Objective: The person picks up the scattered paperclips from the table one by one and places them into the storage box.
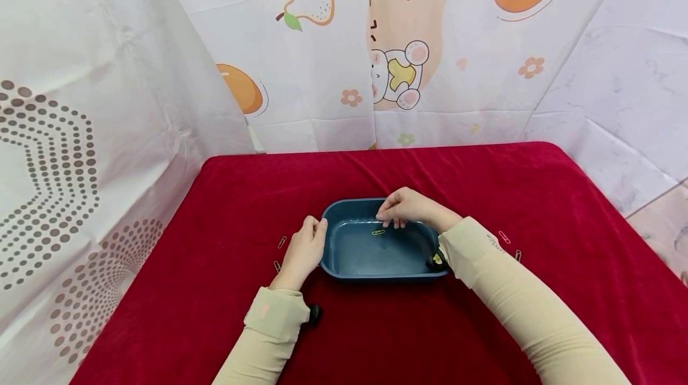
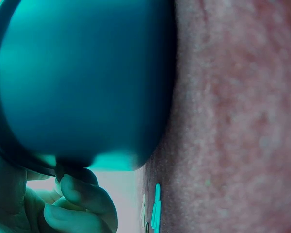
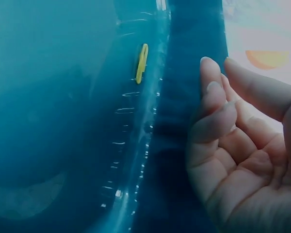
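A dark blue rectangular basin stands on the red cloth, and bright glints along its inner wall look like the edge of clear water. One yellow paper clip lies inside it near the far wall; the right wrist view shows this clip close up. My left hand grips the basin's left rim, fingers curled beneath the lip. Over the far right part of the basin hovers my right hand, fingers loosely bent. A small gap shows between its thumb and index fingertips, and nothing is between them.
Left of the basin lie two paper clips, an upper clip and a lower clip. To the right are a pink paper clip and a dark one. Printed curtains hang behind the red-covered table.
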### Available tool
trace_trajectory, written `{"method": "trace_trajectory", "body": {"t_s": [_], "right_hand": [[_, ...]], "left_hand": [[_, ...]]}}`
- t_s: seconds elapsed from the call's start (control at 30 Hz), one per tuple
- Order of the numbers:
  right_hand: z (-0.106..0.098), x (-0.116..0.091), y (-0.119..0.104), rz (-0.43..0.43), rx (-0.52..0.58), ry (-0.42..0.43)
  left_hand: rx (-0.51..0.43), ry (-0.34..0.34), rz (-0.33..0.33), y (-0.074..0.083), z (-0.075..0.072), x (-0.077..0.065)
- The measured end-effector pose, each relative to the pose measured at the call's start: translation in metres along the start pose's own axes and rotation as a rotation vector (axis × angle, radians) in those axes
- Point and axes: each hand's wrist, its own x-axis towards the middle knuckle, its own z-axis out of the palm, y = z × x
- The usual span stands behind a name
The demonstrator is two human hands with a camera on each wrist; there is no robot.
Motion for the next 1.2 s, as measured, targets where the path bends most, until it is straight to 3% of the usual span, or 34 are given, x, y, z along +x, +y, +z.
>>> {"method": "trace_trajectory", "body": {"t_s": [0.3, 0.6, 1.2], "right_hand": [[-0.014, -0.010, -0.012, -0.033, 0.046, 0.046], [-0.029, -0.025, -0.023, -0.044, -0.002, 0.097], [-0.050, -0.072, -0.012, -0.070, -0.055, 0.233]], "left_hand": [[-0.003, 0.001, -0.006, 0.000, 0.000, 0.000], [-0.007, -0.003, -0.011, -0.001, 0.000, 0.001], [-0.018, -0.006, -0.006, -0.002, 0.000, 0.001]]}}
